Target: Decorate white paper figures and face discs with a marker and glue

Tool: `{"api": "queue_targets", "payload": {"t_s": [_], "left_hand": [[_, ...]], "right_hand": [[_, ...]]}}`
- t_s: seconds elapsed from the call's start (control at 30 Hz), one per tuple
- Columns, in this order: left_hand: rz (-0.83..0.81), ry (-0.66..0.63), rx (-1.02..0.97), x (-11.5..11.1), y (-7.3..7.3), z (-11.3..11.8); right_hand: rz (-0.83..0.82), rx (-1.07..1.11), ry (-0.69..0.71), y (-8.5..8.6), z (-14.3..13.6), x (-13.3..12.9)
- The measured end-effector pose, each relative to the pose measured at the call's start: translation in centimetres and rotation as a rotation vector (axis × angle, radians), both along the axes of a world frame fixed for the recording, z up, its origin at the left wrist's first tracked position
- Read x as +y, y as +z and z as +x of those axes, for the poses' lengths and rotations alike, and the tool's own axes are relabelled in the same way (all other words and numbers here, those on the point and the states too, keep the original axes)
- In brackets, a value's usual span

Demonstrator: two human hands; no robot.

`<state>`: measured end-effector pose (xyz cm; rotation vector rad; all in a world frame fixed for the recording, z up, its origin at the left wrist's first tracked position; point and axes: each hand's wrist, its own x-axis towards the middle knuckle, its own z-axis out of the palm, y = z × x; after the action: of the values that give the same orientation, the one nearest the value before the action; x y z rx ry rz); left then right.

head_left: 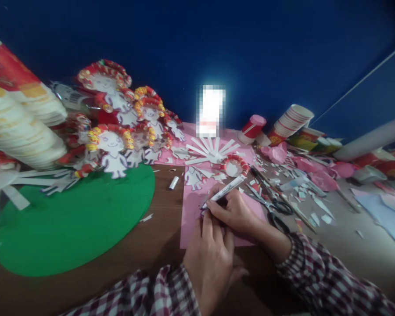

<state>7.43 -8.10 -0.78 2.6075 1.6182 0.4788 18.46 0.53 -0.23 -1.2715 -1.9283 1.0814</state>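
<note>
My right hand [235, 210] is closed around a white marker [225, 192], its tip angled down to the left over a sheet of pink paper [191, 206]. My left hand [212, 254] lies beside it, fingers stretched forward onto the paper near the marker's tip and thumb out to the right. What is under those fingertips is mostly hidden. Just beyond my hands are a small white paper figure [193, 177] and a red-and-white ring [234, 166]. A white marker cap [174, 183] rests on the table to the left.
A green oval board [85, 228] lies at left, with finished paper dolls [113, 147] behind it. Scissors [276, 206] and paper scraps [303, 193] are scattered at right. Stacked paper cups [291, 120] stand further back. A bright blurred rectangle [211, 109] stands against the blue partition [151, 39].
</note>
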Motion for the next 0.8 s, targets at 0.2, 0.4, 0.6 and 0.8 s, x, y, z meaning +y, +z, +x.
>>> {"api": "queue_targets", "payload": {"t_s": [0.2, 0.4, 0.6, 0.8], "left_hand": [[-0.001, 0.025, -0.014, -0.05, -0.47, 0.20], [0.002, 0.003, -0.005, -0.04, 0.05, -0.07], [0.021, -0.001, -0.002, -0.01, -0.02, -0.09], [-0.002, 0.000, 0.008, 0.02, 0.01, -0.07]], "right_hand": [[0.033, -0.066, 0.018, 0.32, -0.03, 0.03], [0.037, -0.071, 0.015, 0.43, -0.14, 0.04], [0.018, -0.049, 0.026, 0.49, -0.11, 0.02], [0.046, -0.053, 0.025, 0.39, -0.12, 0.00]]}}
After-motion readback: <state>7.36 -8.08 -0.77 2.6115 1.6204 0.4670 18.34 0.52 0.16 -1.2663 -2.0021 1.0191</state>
